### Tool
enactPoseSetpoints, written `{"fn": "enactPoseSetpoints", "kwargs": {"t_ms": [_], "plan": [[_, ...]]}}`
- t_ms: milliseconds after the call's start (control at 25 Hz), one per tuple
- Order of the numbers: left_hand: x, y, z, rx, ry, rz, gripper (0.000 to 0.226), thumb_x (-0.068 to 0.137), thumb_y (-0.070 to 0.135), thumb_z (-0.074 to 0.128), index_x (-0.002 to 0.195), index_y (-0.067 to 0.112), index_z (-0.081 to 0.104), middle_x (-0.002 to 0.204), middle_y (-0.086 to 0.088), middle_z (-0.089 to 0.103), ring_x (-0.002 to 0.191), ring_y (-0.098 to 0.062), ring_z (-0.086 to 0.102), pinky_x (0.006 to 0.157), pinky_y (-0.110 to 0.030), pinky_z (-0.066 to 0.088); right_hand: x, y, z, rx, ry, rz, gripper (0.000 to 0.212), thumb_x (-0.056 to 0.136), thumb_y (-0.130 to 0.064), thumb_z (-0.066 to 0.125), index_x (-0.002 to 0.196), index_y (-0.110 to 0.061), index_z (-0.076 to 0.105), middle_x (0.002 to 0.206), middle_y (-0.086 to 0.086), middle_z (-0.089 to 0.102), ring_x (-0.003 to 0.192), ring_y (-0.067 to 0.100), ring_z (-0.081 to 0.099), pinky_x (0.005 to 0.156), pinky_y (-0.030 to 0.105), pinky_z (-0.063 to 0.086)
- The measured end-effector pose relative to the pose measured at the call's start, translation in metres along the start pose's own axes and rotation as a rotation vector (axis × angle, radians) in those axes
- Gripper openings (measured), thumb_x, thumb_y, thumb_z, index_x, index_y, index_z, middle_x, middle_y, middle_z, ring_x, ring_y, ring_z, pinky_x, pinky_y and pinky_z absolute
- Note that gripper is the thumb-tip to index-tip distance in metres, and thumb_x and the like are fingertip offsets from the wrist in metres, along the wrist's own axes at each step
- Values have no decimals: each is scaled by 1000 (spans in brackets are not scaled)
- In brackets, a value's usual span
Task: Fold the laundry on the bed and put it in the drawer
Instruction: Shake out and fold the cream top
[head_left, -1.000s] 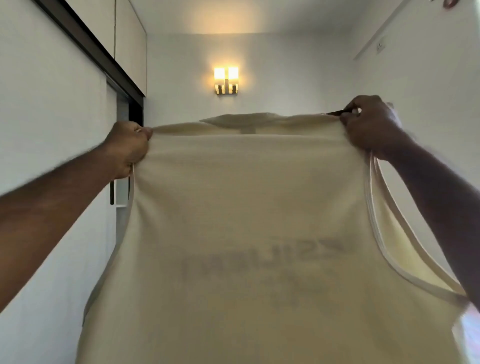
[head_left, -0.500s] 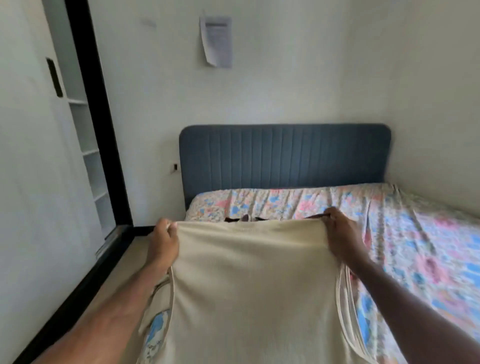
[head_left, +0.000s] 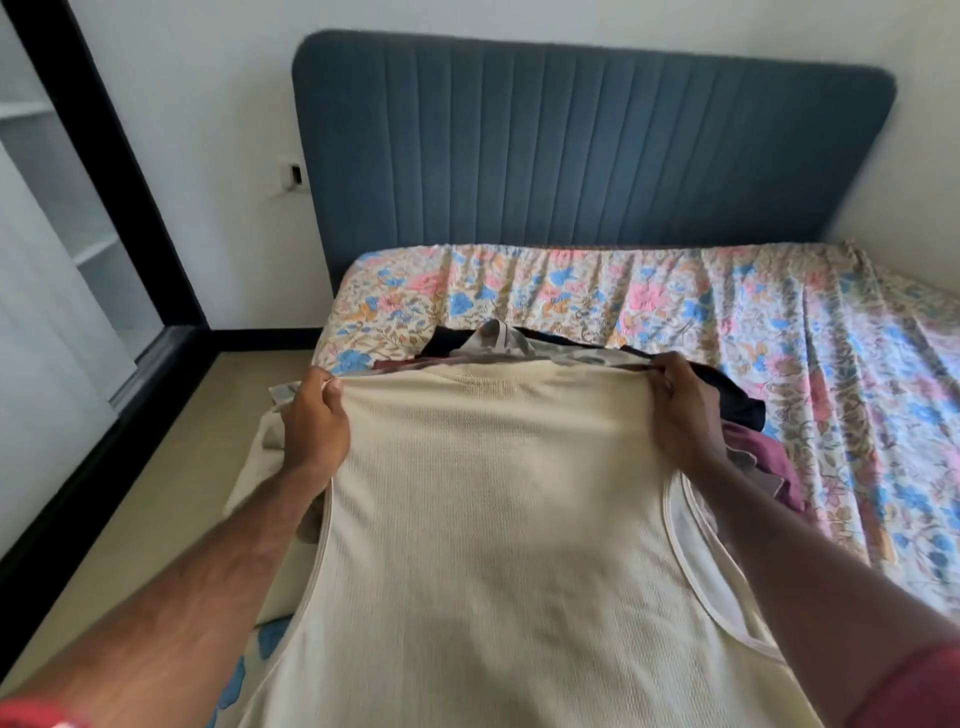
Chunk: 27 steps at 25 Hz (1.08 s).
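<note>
One bed (head_left: 857, 374) fills the frame, floral sheet on top, one blue padded headboard (head_left: 592, 150) behind it against the wall. Left of the bed, a wardrobe w/ black frame (head_left: 111, 171) and pale shelves inside. Spread across the near part of the bed: one cream sleeveless top (head_left: 493, 530), ribbed knit, piped armholes, stretched flat btwn both hands, its top edge toward the headboard. Under and beyond it, a heap of other laundry (head_left: 748, 415): dark, maroon and grey pieces poke out, exact count can't be told. Two hands in view. Left hand (head_left: 314, 421) is curled tight, thumb and fingers pinching the top's left shoulder corner. Right hand (head_left: 685, 410) likewise pinches the right shoulder corner, fingers bent over the fabric edge. Both arms reach fwd, one each side of the top, red sleeve showing at the near corners. One small wall socket (head_left: 292, 175) sits just left of the headboard.
</note>
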<state>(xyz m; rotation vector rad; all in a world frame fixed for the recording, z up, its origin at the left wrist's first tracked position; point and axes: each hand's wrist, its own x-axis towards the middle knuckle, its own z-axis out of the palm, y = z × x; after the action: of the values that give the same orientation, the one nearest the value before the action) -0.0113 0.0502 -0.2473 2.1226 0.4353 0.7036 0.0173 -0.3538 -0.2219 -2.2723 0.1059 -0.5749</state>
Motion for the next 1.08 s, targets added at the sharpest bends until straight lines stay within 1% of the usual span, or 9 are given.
{"fn": "enactPoseSetpoints", "kwargs": {"t_ms": [120,320,480,560,640,720,840,960,1080], "plan": [[-5,-29,26,66,-68,-6,21,107,17,45,101,-1,55,98,-24,64,92,-37,60,75,-39,40,-3,34,32,-106,-86,39,16,100,-22,57,113,-18,66,101,18,73,97,37,66,84,41,49],[-11,-24,32,150,-122,31,24,106,24,47,116,2,48,102,-26,64,94,-42,62,74,-46,48,2,35,40,-137,-121,150,23,101,-31,56,120,-20,57,109,24,69,103,42,63,77,40,39],[-59,-4,-5,88,-72,48,40,98,18,62,132,7,45,120,-22,60,109,-40,58,87,-47,47,-23,16,8,14,-249,165,50,95,-28,68,138,-19,45,130,12,60,118,31,59,88,31,41],[-104,-3,-41,72,-42,40,45,93,21,67,132,9,47,120,-22,61,109,-41,58,89,-49,47,-65,18,-31,-6,-173,77,54,90,-19,73,139,-17,49,134,8,57,115,25,59,93,31,44],[-152,-24,-79,227,-66,30,40,89,40,63,118,14,56,112,-18,65,103,-43,61,86,-52,49,-125,36,-72,-117,-41,54,32,90,-17,69,121,-22,65,123,6,61,106,29,62,90,36,49],[-195,-47,-119,403,-114,-93,41,82,58,53,103,23,56,105,-13,67,98,-43,62,83,-54,52,-190,51,-109,-225,-29,150,13,93,-27,66,105,-25,70,114,4,62,102,32,64,87,40,50],[-249,-57,-162,480,-219,-301,51,81,70,51,90,20,57,94,-16,69,93,-44,64,81,-51,53,-260,56,-139,-353,-175,265,39,89,-53,68,118,-28,61,114,5,63,105,33,64,85,40,52],[-288,-48,-178,417,-260,-327,47,93,56,60,74,12,60,77,-16,66,78,-40,63,73,-45,53,-290,50,-147,-414,-192,270,58,87,-51,72,133,-25,46,118,15,66,105,40,64,82,46,53],[-303,-41,-186,327,-275,-371,42,100,33,57,68,6,56,67,-12,59,72,-38,59,66,-41,45,-291,52,-156,-377,-145,377,32,97,-36,62,124,-20,55,110,25,68,101,44,64,75,43,44]]}}
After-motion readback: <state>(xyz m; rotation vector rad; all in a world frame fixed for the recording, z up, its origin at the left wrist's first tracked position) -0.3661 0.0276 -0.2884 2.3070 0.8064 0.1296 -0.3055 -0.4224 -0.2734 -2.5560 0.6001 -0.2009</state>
